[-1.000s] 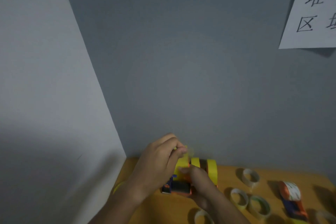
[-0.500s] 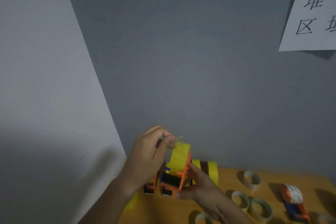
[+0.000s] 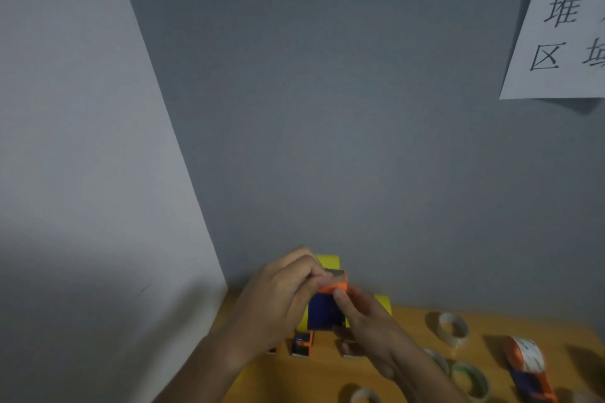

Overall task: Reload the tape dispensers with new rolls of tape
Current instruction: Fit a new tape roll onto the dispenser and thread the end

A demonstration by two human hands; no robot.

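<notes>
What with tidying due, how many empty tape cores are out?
4 cores: one rear, two beside the right forearm, one at the front edge; more may be hidden.

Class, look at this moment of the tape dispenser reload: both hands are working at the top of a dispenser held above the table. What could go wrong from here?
1. The left hand pinches right beside the metal cutter; a slip could nick a finger.
2. The dispenser is held up in the air by the right hand; if dropped, it might knock the other dispensers below.
3. The loose tape end may stick to the fingers and wrinkle.
</notes>
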